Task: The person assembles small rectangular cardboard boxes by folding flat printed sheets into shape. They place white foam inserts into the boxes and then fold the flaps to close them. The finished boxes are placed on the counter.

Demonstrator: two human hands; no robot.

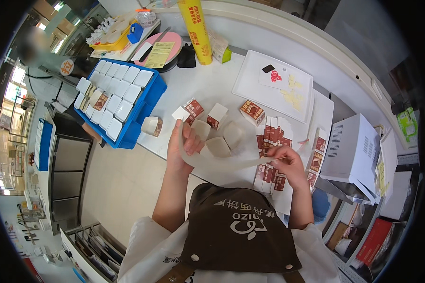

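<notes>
A long, pale translucent strip (222,163) sags in a curve between my hands, above the table's near edge. My left hand (188,141) grips its upper left end, with that end standing up along the fingers. My right hand (289,165) pinches the other end over flat red-and-white printed cardboard sleeves (274,133). Just beyond the strip are pale square cups (218,147), close together. Red-and-white sleeves stand behind them, one (217,116) in the middle and another (252,112) farther right. One cup with a printed side (152,126) sits alone at the left.
At the left, a blue crate (158,89) holds many white-lidded boxes. A yellow film roll (196,33) stands at the back beside a pink turntable (174,40) with a knife (155,42). White trays (250,70) lie back right, near a white appliance (352,151). A person (56,61) is far left.
</notes>
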